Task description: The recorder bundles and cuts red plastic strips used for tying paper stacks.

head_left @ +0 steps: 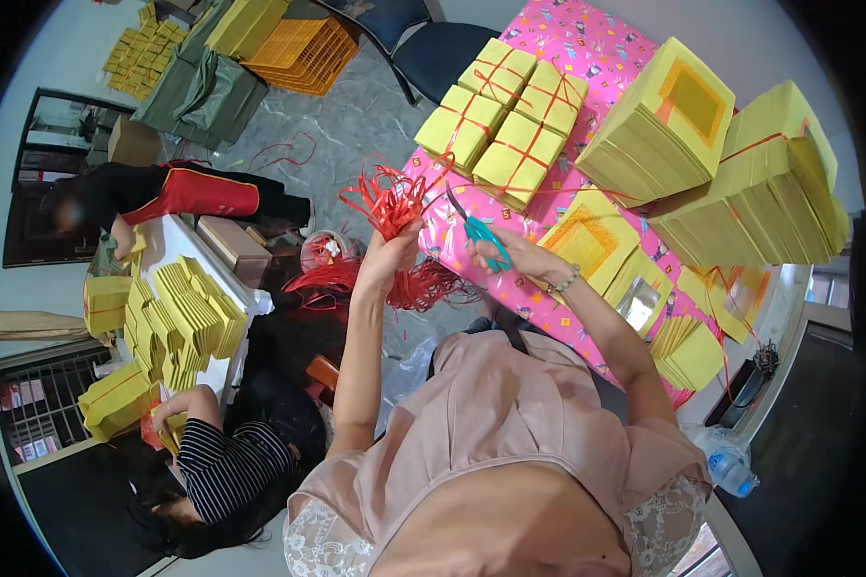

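Handling of red tying ribbon beside a covered table. The left hand [391, 260] is closed around a bunch of red plastic ribbon [390, 197], whose loops fan out beyond the fist; the bunch is held at the left edge of the pink-covered table [587, 38]. The right hand [527, 257] grips teal-handled scissors [479, 233], the points directed far and left, near the ribbon; whether the blades are parted cannot be told.

The step appears to be cutting or parting the ribbon. It is probably best done with the bunch pinched firmly below its loops, the chosen strands drawn taut and separated from the tangle, and the blade tips kept clear of the left fingers.

Counts: scissors, one pair; bunches in the fist, one, its strands too entangled to number; cross-tied yellow paper bundles [518, 159], four, in two rows of two on the far part of the table; tall yellow paper stacks [635, 130], two, to their right; plastic bottle [731, 473], one, at near right; co-workers [241, 466], two, at left.
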The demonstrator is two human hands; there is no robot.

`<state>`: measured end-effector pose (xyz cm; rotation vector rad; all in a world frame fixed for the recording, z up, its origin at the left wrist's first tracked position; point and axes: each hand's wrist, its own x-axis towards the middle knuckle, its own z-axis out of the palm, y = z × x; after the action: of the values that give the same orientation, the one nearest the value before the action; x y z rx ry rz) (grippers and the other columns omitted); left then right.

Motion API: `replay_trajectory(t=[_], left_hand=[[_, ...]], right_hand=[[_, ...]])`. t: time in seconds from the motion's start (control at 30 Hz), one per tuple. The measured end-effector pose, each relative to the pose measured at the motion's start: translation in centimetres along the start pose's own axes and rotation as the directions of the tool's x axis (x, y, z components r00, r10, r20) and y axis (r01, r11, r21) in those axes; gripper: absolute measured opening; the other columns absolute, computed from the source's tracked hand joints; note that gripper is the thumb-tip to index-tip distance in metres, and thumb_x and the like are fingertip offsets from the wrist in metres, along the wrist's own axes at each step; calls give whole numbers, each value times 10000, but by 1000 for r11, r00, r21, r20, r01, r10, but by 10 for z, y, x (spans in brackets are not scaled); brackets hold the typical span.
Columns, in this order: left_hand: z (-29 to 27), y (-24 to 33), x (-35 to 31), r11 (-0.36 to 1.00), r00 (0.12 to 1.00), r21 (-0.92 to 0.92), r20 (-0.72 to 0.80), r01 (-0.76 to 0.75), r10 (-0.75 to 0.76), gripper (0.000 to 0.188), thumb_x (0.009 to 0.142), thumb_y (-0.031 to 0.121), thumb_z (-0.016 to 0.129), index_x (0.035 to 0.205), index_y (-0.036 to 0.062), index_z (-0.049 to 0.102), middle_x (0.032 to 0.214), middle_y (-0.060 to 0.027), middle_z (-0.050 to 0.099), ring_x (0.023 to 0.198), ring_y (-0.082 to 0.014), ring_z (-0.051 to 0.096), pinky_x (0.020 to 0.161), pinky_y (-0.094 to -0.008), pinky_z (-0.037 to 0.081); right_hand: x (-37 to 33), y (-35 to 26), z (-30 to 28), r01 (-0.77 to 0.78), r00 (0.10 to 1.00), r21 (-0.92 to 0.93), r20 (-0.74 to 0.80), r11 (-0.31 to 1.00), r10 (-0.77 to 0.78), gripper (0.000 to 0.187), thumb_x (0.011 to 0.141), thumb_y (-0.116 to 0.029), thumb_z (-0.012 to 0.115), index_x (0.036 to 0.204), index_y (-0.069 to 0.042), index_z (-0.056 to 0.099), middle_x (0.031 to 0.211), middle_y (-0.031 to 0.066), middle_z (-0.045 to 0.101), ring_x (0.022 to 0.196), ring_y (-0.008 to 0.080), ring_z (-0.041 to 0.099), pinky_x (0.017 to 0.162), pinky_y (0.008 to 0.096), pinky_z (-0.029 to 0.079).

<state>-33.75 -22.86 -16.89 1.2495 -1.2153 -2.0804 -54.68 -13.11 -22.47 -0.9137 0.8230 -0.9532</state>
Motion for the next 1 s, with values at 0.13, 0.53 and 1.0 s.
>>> replay_trajectory(t=[0.13,0.53,1.0], left_hand=[[1,-1,-1,1000,1000,12,9,19,-19,95,905,174,548,905,84,517,520,84,310,408,-33,279,387,-217,184],[1,-1,-4,999,999,-45,37,18,-16,137,919,194,541,871,72,501,514,81,295,396,-28,260,377,-217,168],[6,-2,-13,995,988,4,122,95,-95,99,900,150,550,828,101,503,536,110,304,419,-9,257,395,-202,151]], right_hand=[[-5,-6,4,-72,993,-21,-97,997,70,355,898,-415,576,1000,-79,526,741,-48,466,632,39,445,547,198,384],[-31,-4,8,42,999,177,-10,983,-41,581,844,-641,476,1027,-90,507,779,-11,513,685,68,493,632,220,398],[-25,-38,15,126,988,379,34,917,-150,658,825,-699,425,1017,-73,490,801,32,510,698,110,499,654,250,422]])
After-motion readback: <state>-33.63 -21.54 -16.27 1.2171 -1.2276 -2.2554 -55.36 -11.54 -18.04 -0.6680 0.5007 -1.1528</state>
